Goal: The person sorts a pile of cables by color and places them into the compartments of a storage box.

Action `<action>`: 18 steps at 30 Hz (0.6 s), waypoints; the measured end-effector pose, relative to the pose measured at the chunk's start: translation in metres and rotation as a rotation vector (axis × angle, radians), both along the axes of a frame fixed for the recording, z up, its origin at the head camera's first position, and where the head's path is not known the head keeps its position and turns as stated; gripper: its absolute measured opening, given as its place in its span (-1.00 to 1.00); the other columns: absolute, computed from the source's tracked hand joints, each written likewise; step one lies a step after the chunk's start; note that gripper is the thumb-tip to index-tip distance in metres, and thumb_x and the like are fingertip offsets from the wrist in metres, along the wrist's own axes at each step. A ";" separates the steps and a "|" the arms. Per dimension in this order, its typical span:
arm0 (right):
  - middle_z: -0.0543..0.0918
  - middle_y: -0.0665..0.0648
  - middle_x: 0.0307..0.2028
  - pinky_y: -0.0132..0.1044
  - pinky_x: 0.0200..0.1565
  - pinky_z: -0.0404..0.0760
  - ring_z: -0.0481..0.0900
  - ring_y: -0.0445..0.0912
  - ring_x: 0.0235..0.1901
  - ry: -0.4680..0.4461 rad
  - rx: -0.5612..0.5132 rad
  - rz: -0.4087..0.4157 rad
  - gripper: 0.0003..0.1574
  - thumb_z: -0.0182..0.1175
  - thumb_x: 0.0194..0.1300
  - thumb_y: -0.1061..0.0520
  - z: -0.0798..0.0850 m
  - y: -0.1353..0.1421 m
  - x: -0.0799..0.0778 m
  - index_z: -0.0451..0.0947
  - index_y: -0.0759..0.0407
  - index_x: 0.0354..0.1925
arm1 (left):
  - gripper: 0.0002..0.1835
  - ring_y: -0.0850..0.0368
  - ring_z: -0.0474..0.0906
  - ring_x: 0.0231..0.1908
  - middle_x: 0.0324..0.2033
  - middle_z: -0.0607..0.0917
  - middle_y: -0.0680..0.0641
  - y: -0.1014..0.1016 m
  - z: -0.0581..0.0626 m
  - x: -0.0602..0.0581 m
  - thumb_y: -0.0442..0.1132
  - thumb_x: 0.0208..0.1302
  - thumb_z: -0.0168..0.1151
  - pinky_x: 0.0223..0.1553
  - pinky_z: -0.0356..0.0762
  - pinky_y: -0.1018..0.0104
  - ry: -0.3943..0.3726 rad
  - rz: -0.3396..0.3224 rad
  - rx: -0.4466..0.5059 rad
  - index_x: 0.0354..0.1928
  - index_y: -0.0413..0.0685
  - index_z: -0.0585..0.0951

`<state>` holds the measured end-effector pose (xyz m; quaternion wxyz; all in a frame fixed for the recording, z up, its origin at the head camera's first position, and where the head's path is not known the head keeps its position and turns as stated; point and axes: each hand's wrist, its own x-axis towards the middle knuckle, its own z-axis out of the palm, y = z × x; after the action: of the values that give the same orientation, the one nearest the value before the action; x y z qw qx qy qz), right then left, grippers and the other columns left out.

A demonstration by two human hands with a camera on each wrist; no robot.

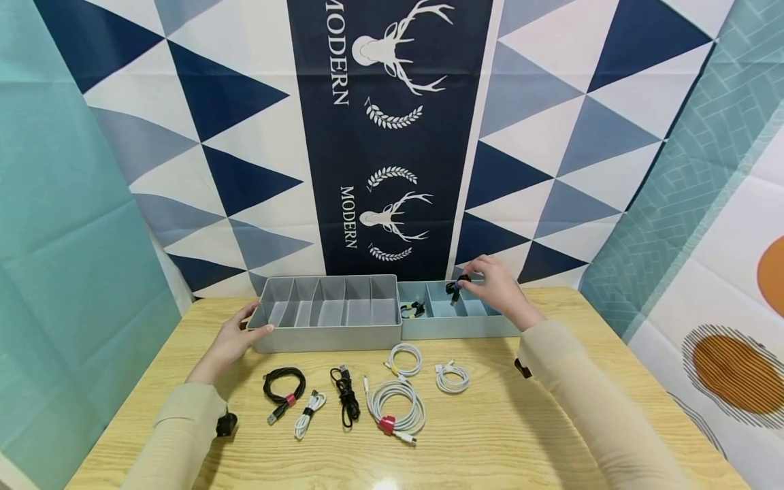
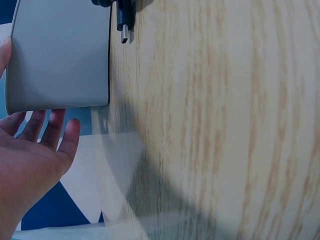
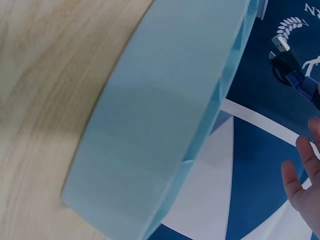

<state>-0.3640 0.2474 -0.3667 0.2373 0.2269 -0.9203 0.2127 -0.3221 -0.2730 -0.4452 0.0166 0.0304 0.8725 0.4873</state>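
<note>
Above the light blue divided box (image 1: 459,329), my right hand (image 1: 495,284) pinches a small bundled black USB cable (image 1: 454,291) with a blue tie. In the right wrist view the cable's metal plug (image 3: 281,43) points away from the fingers. My left hand (image 1: 231,340) holds the left end of the grey divided box (image 1: 331,339), thumb at the front rim and fingers around the end wall. In the left wrist view those fingers (image 2: 54,129) lie against that end. A black cable with a yellow tie (image 1: 412,311) lies in the blue box's left compartment.
In front of the boxes on the wooden table (image 1: 478,435) lie a black coiled cable (image 1: 300,384), a small white cable (image 1: 304,422), a black bundled cable (image 1: 347,398), a large white coil (image 1: 419,412) and two smaller white coils (image 1: 418,354). A patterned cloth (image 1: 392,136) hangs behind.
</note>
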 end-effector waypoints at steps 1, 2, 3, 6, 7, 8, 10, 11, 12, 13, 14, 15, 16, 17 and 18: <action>0.54 0.09 -0.31 -0.10 -0.16 0.45 0.44 0.00 -0.22 0.004 -0.002 -0.003 -0.78 0.31 0.02 0.06 -0.002 0.000 -0.001 0.56 0.14 -0.36 | 0.01 -0.27 0.07 0.24 0.33 0.01 -0.23 0.000 0.000 0.000 0.23 0.01 0.17 0.08 0.28 -0.09 0.001 0.001 0.000 0.39 0.02 -0.10; 0.54 0.09 -0.32 -0.10 -0.16 0.45 0.44 -0.01 -0.22 0.007 -0.007 -0.005 -0.78 0.32 0.01 0.07 -0.005 0.000 -0.001 0.56 0.13 -0.36 | 0.01 -0.26 0.08 0.23 0.33 0.02 -0.23 0.000 0.000 0.000 0.23 0.01 0.17 0.07 0.29 -0.08 0.003 0.002 0.002 0.39 0.01 -0.09; 0.54 0.10 -0.32 -0.10 -0.16 0.44 0.44 -0.01 -0.23 0.011 -0.011 -0.007 -0.78 0.32 0.00 0.07 -0.008 0.000 -0.001 0.56 0.14 -0.37 | 0.01 -0.26 0.08 0.23 0.33 0.02 -0.23 0.000 -0.001 -0.001 0.23 0.01 0.17 0.07 0.29 -0.08 0.004 0.002 0.000 0.39 0.00 -0.08; 0.55 0.14 -0.33 -0.08 -0.15 0.44 0.46 0.01 -0.24 0.024 -0.025 0.001 -0.77 0.34 -0.02 0.10 -0.014 0.000 -0.003 0.56 0.18 -0.38 | 0.01 -0.25 0.09 0.23 0.33 0.03 -0.22 0.001 -0.002 -0.001 0.23 0.01 0.17 0.07 0.30 -0.07 0.005 0.005 -0.002 0.38 -0.01 -0.08; 0.55 0.15 -0.34 -0.09 -0.16 0.45 0.46 0.01 -0.25 0.022 -0.030 -0.002 -0.77 0.34 -0.02 0.10 -0.016 0.000 -0.003 0.56 0.18 -0.38 | 0.01 -0.25 0.09 0.23 0.33 0.03 -0.23 0.001 -0.002 -0.001 0.23 0.01 0.17 0.07 0.30 -0.07 0.006 0.004 -0.002 0.38 -0.02 -0.08; 0.55 0.16 -0.35 -0.09 -0.16 0.44 0.46 0.00 -0.26 0.021 -0.031 0.000 -0.77 0.34 -0.02 0.10 -0.018 0.000 -0.004 0.57 0.19 -0.37 | 0.01 -0.25 0.09 0.23 0.33 0.03 -0.22 0.001 -0.002 0.000 0.23 0.01 0.17 0.07 0.30 -0.07 0.005 0.004 -0.002 0.38 -0.01 -0.08; 0.56 0.16 -0.35 -0.09 -0.16 0.44 0.46 0.01 -0.27 0.017 -0.041 0.005 -0.77 0.33 -0.02 0.11 -0.020 0.000 -0.005 0.57 0.20 -0.37 | 0.00 -0.25 0.09 0.23 0.33 0.02 -0.22 0.000 -0.002 0.000 0.23 0.02 0.16 0.07 0.30 -0.07 -0.001 0.004 -0.004 0.39 0.01 -0.09; 0.56 0.16 -0.34 -0.08 -0.17 0.44 0.46 0.01 -0.27 0.016 -0.045 0.006 -0.77 0.33 -0.01 0.11 -0.021 0.000 -0.006 0.57 0.20 -0.37 | 0.00 -0.25 0.09 0.23 0.33 0.02 -0.21 0.001 -0.002 0.001 0.24 0.02 0.16 0.06 0.30 -0.07 -0.004 0.005 -0.003 0.39 0.03 -0.09; 0.56 0.15 -0.35 -0.09 -0.17 0.44 0.47 0.01 -0.27 0.015 -0.049 0.006 -0.77 0.33 -0.01 0.11 -0.023 0.000 -0.007 0.57 0.21 -0.37 | 0.00 -0.24 0.09 0.23 0.34 0.01 -0.21 0.000 -0.001 0.001 0.24 0.02 0.15 0.06 0.30 -0.07 -0.006 0.005 -0.005 0.39 0.04 -0.10; 0.55 0.13 -0.34 -0.10 -0.17 0.44 0.47 0.00 -0.27 0.014 -0.051 0.004 -0.77 0.33 -0.01 0.11 -0.024 0.000 -0.008 0.57 0.20 -0.36 | 0.00 -0.24 0.09 0.23 0.34 0.01 -0.21 0.000 -0.001 0.001 0.24 0.02 0.15 0.06 0.31 -0.07 -0.008 0.003 -0.005 0.39 0.05 -0.11; 0.55 0.13 -0.34 -0.10 -0.18 0.44 0.47 0.00 -0.27 0.010 -0.056 0.004 -0.77 0.33 -0.01 0.11 -0.026 0.001 -0.008 0.57 0.21 -0.36 | 0.00 -0.24 0.09 0.23 0.34 0.00 -0.21 0.000 0.000 0.001 0.25 0.02 0.15 0.06 0.31 -0.07 -0.008 0.003 -0.005 0.39 0.05 -0.11; 0.55 0.12 -0.34 -0.10 -0.18 0.44 0.47 0.01 -0.27 0.008 -0.060 0.003 -0.77 0.33 -0.01 0.12 -0.027 0.001 -0.009 0.57 0.21 -0.36 | 0.00 -0.24 0.09 0.23 0.34 0.00 -0.21 0.000 0.000 0.002 0.25 0.02 0.14 0.05 0.31 -0.07 -0.007 0.003 -0.006 0.39 0.05 -0.11; 0.55 0.12 -0.34 -0.10 -0.18 0.45 0.47 0.00 -0.27 0.004 -0.060 -0.002 -0.76 0.33 -0.01 0.11 -0.029 0.001 -0.010 0.57 0.21 -0.36 | 0.01 -0.24 0.09 0.23 0.34 0.01 -0.21 0.001 0.000 0.002 0.26 0.01 0.15 0.06 0.31 -0.07 -0.005 0.003 -0.005 0.39 0.04 -0.11; 0.55 0.12 -0.33 -0.11 -0.19 0.45 0.47 0.00 -0.28 -0.002 -0.060 -0.007 -0.76 0.33 -0.01 0.11 -0.030 0.001 -0.011 0.57 0.21 -0.36 | 0.01 -0.25 0.09 0.23 0.34 0.01 -0.21 0.001 0.000 0.002 0.25 0.01 0.15 0.06 0.31 -0.07 -0.003 0.004 -0.005 0.39 0.04 -0.10; 0.55 0.12 -0.33 -0.10 -0.19 0.45 0.47 0.00 -0.27 -0.007 -0.059 -0.009 -0.76 0.33 -0.01 0.11 -0.032 0.002 -0.011 0.57 0.21 -0.35 | 0.00 -0.25 0.09 0.23 0.34 0.01 -0.21 0.001 0.000 0.002 0.25 0.02 0.15 0.06 0.31 -0.07 -0.002 0.004 -0.004 0.39 0.04 -0.10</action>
<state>-0.3752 0.2489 -0.3988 0.2416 0.2149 -0.9154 0.2397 -0.3202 -0.2719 -0.4449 0.0163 0.0280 0.8736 0.4855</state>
